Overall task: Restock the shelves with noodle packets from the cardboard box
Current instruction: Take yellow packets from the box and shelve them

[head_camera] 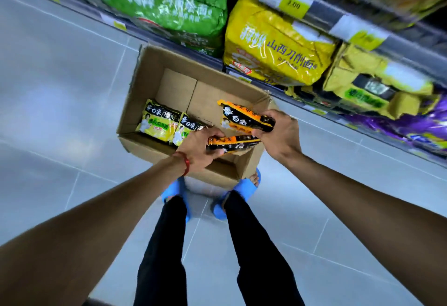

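Note:
An open cardboard box (145, 88) stands on the floor in front of the shelves. Two yellow noodle packets (157, 124) lie inside at its left. Above the box's near right corner, my left hand (198, 147) grips one orange-and-black noodle packet (232, 142) by its end. My right hand (281, 134) grips a second orange-and-black packet (242, 118), held a little higher and farther back. Most of the box's bottom is bare cardboard.
Shelves (362, 27) run along the top and right, stocked with green (169, 8), yellow (278, 46) and purple (423, 126) noodle bags, with price tags on the shelf edges. My feet in blue sandals (244, 189) stand against the box's near side on grey floor tiles.

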Demonstrator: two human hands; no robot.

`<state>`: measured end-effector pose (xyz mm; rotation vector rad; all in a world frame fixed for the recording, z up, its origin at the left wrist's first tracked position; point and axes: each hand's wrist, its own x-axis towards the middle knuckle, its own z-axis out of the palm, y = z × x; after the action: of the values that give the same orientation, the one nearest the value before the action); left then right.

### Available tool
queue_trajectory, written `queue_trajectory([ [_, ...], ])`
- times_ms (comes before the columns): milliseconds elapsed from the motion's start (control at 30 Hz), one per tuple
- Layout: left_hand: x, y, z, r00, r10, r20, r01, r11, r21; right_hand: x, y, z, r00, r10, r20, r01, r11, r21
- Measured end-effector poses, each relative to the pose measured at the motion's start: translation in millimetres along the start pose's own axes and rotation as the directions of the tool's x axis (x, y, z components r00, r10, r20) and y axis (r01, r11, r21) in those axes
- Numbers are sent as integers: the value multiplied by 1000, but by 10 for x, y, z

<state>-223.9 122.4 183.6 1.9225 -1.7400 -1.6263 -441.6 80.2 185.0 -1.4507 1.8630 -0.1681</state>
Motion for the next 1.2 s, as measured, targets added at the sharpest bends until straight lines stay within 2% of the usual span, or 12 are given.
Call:
queue_trajectory([
  [133, -631, 384, -296, 999, 33, 14, -33, 999, -7, -583, -261, -460, 1000, 10, -25, -9, 998, 56],
  [400, -1726, 1032, -856, 987, 136, -86, -146, 982, -116, -1725, -852, -1328, 978, -2, -208, 47, 976, 212],
  [567, -2360, 1588, -1275, 954, 242, -174, -265, 957, -120, -2491, -1223, -2006, 926, -33, -377, 145, 952, 271],
  [700, -2857, 2132, -1547, 924, 325, -203, -353, 927, -124, -3034, -1358, -2510, 887, -37, -460, 192, 936, 295],
  [967, -3548, 3289, -1614, 844, 436, -314, -474, 879, -54, -3712, -1185, -3462, 775, -32, -632, 268, 921, 281],
  [1100, -3731, 3876, -1432, 796, 495, -348, -531, 847, -11, -3899, -915, -3936, 731, -33, -681, 297, 914, 275],
  [1200, -3828, 4341, -1190, 792, 497, -354, -537, 843, -18, -4022, -634, -4350, 695, -51, -717, 311, 921, 236],
])
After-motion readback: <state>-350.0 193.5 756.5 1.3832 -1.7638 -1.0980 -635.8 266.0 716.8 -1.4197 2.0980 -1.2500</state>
